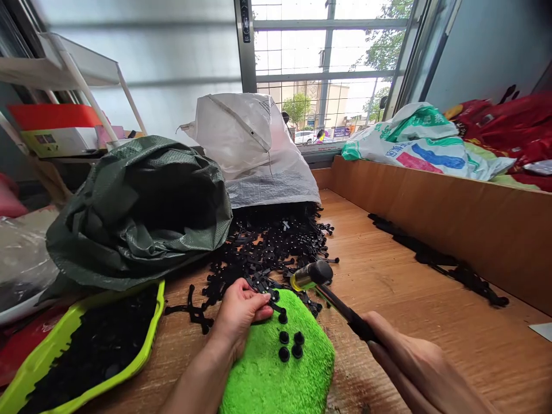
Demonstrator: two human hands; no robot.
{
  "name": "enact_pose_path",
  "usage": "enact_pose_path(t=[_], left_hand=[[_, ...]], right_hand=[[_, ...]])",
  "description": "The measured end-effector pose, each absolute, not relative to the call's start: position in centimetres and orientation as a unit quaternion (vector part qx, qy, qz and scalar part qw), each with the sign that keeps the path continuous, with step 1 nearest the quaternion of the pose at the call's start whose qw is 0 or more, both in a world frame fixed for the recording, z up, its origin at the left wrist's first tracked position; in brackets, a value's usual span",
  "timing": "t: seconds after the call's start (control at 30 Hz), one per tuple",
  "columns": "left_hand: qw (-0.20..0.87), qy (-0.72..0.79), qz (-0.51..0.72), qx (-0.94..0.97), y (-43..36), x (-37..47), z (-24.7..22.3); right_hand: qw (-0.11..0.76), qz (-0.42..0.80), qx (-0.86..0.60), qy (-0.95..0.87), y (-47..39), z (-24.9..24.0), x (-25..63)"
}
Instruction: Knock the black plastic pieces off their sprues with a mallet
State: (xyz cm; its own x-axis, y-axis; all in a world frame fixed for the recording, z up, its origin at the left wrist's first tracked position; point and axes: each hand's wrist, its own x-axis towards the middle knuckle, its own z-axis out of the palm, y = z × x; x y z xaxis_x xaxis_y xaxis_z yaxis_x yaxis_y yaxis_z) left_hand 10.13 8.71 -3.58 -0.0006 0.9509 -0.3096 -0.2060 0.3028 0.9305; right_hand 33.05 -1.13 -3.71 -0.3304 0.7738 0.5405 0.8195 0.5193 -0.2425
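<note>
My left hand (pixel 241 307) pinches a black plastic piece (pixel 275 305) at the upper edge of a bright green fuzzy pad (pixel 263 374). One end of that piece is by a small black round part (pixel 282 316). Several more black round parts (pixel 297 351) stand on the pad in a small cluster. My right hand (pixel 405 353) is wrapped round the dark handle of a mallet (pixel 351 319). The mallet's head (pixel 313 275), black at one end and yellow at the other, hangs above the pad's upper right side, apart from the round parts.
Behind the pad, a heap of black plastic pieces (pixel 267 241) spills from a white sack (pixel 276 172). A yellow-green tray (pixel 160 305) of black parts stands at left, below a dark green sack (pixel 107 230). A wooden board (pixel 431 201) borders the right, with black pieces (pixel 448 261) along it.
</note>
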Motion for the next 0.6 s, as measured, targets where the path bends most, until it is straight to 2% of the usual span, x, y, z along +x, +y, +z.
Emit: enact_pose_path(t=[0.03,0.1,0.27,0.4,0.6], left_hand=[[0.607,0.525,0.477,0.358,8.7,10.2,-3.7],[0.6,0.522,0.484,0.365,8.7,10.2,-3.8],[0.595,0.517,0.486,0.377,8.7,10.3,-3.9],[0.584,0.52,0.495,0.379,8.7,10.4,-4.1],[0.573,0.527,0.498,0.383,8.7,10.6,-4.1]], right_hand=[[0.258,-0.036,-0.478,-0.839,-0.7,-3.1,32.6],[0.225,-0.042,-0.47,-0.852,-0.1,-2.3,31.9],[0.258,-0.059,-0.447,-0.854,0.1,-1.6,31.4],[0.204,-0.043,-0.464,-0.861,0.1,-1.9,31.6],[0.217,-0.022,-0.467,-0.857,0.1,-2.1,32.0]])
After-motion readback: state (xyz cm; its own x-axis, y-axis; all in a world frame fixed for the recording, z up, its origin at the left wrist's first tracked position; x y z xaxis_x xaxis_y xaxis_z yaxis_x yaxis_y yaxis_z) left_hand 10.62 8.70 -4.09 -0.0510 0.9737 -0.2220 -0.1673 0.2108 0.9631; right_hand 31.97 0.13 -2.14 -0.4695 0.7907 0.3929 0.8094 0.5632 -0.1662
